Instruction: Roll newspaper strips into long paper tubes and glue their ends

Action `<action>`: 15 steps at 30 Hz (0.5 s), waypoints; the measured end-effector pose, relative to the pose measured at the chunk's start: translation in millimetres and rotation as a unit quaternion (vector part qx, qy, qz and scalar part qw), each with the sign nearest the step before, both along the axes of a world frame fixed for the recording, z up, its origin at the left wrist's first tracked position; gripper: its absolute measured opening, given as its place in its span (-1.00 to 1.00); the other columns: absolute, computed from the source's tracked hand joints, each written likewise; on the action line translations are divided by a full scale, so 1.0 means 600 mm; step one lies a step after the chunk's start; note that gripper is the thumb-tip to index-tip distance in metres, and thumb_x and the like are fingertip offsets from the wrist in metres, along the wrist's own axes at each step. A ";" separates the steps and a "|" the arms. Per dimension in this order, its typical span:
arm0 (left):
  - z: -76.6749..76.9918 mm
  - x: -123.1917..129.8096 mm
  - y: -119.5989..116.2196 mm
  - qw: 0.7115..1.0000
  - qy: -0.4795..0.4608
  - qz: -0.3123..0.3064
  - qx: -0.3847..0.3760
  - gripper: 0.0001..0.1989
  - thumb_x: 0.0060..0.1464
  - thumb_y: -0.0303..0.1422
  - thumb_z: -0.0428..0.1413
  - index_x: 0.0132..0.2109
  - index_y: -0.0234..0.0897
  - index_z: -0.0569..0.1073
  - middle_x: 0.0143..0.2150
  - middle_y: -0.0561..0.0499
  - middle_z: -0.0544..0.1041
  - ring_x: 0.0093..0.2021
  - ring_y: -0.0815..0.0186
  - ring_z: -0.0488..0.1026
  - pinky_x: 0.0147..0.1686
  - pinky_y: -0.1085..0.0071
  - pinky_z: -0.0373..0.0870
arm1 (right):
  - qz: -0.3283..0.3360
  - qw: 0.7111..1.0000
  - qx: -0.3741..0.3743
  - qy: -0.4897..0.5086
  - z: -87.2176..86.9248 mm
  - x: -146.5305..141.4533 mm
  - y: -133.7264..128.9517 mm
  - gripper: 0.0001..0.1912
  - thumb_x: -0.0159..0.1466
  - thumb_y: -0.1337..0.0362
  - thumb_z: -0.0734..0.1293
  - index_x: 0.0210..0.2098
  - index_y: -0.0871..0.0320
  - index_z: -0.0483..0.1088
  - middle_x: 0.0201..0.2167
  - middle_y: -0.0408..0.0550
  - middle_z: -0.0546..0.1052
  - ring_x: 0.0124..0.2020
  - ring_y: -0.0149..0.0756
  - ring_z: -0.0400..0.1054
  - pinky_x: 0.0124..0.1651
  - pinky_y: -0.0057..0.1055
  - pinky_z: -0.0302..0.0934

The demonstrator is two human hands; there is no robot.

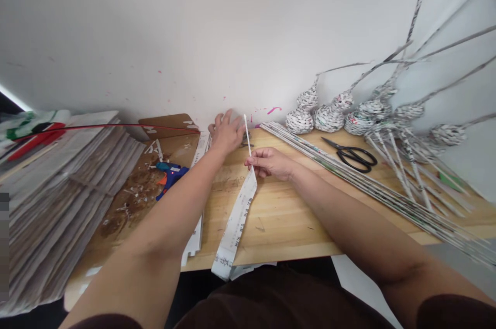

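Observation:
My right hand [273,163] pinches a newspaper strip [237,215] where its upper end narrows into a thin rolled white tube. The tube points up toward the wall. The flat printed part hangs down across the table's front edge. My left hand [227,132] is near the wall with its fingers spread, holding nothing that I can make out. It hovers beside the far end of a pile of cut paper strips [197,238], partly hidden behind my left forearm. A small dark object [247,140], too unclear to name, lies just right of that hand.
A blue glue gun [170,179] rests on stained cardboard [116,210], beside stacked newspapers [73,200]. To the right lie long paper tubes [349,184] and black scissors [351,156]. Several woven paper gourd shapes [329,117] stand along the wall, long stems sticking out.

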State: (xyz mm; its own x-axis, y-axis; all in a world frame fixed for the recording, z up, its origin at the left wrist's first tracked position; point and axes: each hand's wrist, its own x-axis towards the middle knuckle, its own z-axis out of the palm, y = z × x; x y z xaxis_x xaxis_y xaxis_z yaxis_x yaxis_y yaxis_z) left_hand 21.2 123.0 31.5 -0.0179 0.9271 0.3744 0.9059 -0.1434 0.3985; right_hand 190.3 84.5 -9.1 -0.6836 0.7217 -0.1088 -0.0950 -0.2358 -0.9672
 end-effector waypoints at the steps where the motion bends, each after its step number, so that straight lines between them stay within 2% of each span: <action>1: 0.009 -0.003 -0.007 0.998 -0.058 -0.011 0.003 -0.59 0.13 -0.36 0.05 0.14 -0.23 0.39 0.34 -0.13 0.14 0.33 -0.07 -0.09 0.20 -0.08 -0.10 | -0.004 1.000 0.003 0.000 0.001 0.000 0.000 -0.66 0.04 0.09 0.47 -0.41 0.26 0.44 -0.55 -0.14 0.46 -0.61 -0.55 0.26 -0.65 -0.64 0.06; 2: 0.017 -0.006 -0.017 0.995 -0.096 -0.014 -0.003 -0.55 0.11 -0.45 0.05 0.17 -0.25 0.35 0.33 -0.15 0.16 0.32 -0.03 -0.03 0.21 -0.06 -0.06 | -0.008 1.000 0.010 0.000 0.002 0.001 0.000 -0.66 0.05 0.09 0.47 -0.41 0.26 0.44 -0.54 -0.14 0.46 -0.61 -0.55 0.26 -0.65 -0.64 0.06; 4: 0.027 -0.010 -0.047 0.986 -0.162 -0.013 -0.048 -0.55 0.08 -0.58 -0.01 0.13 -0.35 0.36 0.18 -0.24 0.36 0.17 0.07 0.28 0.12 0.05 0.21 | -0.015 0.999 0.029 0.001 0.003 0.003 0.001 -0.67 0.05 0.09 0.47 -0.41 0.26 0.44 -0.54 -0.14 0.46 -0.60 -0.54 0.27 -0.65 -0.63 0.08; 6: 0.029 -0.009 -0.086 0.961 -0.244 -0.020 -0.132 -0.54 0.00 -0.66 -0.03 0.07 -0.40 0.38 -0.02 -0.25 0.50 -0.10 0.17 0.50 -0.13 0.23 0.47 | -0.018 0.999 0.047 0.002 0.004 0.004 0.002 -0.67 0.06 0.08 0.46 -0.40 0.25 0.44 -0.54 -0.14 0.46 -0.59 -0.53 0.28 -0.65 -0.63 0.08; 8: 0.026 -0.004 -0.128 0.840 -0.479 -0.023 -0.253 -0.49 -0.05 -0.71 -0.03 0.08 -0.40 0.35 0.00 -0.25 0.48 -0.14 0.23 0.53 -0.21 0.33 0.52 | -0.018 0.998 0.059 0.005 0.004 0.005 0.002 -0.68 0.08 0.08 0.45 -0.41 0.24 0.44 -0.55 -0.15 0.46 -0.59 -0.52 0.29 -0.65 -0.62 0.09; 9: 0.022 0.000 -0.147 0.787 -0.557 -0.019 -0.266 -0.49 -0.07 -0.71 -0.02 0.07 -0.38 0.35 0.01 -0.24 0.46 -0.15 0.25 0.53 -0.27 0.39 0.53 | -0.017 0.998 0.063 0.007 0.004 0.005 0.002 -0.68 0.08 0.08 0.45 -0.42 0.24 0.44 -0.55 -0.15 0.46 -0.59 -0.52 0.29 -0.65 -0.62 0.08; 10: 0.018 0.005 -0.165 0.746 -0.606 -0.025 -0.276 -0.50 -0.07 -0.71 0.00 0.06 -0.37 0.35 0.01 -0.23 0.46 -0.16 0.26 0.54 -0.31 0.44 0.53 | -0.017 0.998 0.066 0.009 0.005 0.005 0.001 -0.69 0.09 0.09 0.45 -0.42 0.24 0.44 -0.54 -0.15 0.46 -0.59 -0.53 0.28 -0.65 -0.62 0.09; 12: 0.006 0.014 -0.190 0.694 -0.652 -0.054 -0.301 -0.53 -0.08 -0.71 0.06 0.02 -0.37 0.38 -0.03 -0.19 0.49 -0.21 0.30 0.55 -0.30 0.47 0.53 | -0.018 0.997 0.073 0.010 0.008 0.005 -0.002 -0.70 0.10 0.09 0.44 -0.41 0.24 0.44 -0.55 -0.15 0.46 -0.61 -0.53 0.27 -0.64 -0.61 0.09; 13: -0.001 0.018 -0.197 0.681 -0.656 -0.072 -0.317 -0.55 -0.08 -0.71 0.09 0.00 -0.38 0.39 -0.06 -0.19 0.51 -0.23 0.31 0.55 -0.27 0.47 0.53 | -0.017 0.997 0.076 0.007 0.010 0.004 -0.004 -0.70 0.10 0.10 0.44 -0.40 0.25 0.45 -0.55 -0.15 0.46 -0.61 -0.54 0.27 -0.63 -0.61 0.10; 15: -0.015 0.024 -0.206 0.675 -0.647 -0.096 -0.342 -0.59 -0.08 -0.68 0.15 -0.03 -0.42 0.43 -0.11 -0.21 0.54 -0.25 0.29 0.56 -0.25 0.48 0.53 | -0.009 0.997 0.081 -0.004 0.014 0.004 -0.010 -0.70 0.12 0.10 0.43 -0.38 0.25 0.45 -0.59 -0.16 0.45 -0.64 -0.54 0.24 -0.63 -0.60 0.09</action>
State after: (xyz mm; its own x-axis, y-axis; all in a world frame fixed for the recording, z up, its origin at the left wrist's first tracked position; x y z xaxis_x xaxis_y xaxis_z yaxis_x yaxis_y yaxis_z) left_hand 35.4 -0.4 22.2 0.2253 0.9071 -0.3554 -0.2730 0.4090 0.8707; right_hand 192.5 78.7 -0.4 -0.6702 0.7421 0.0046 -0.0905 -0.0755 -0.9930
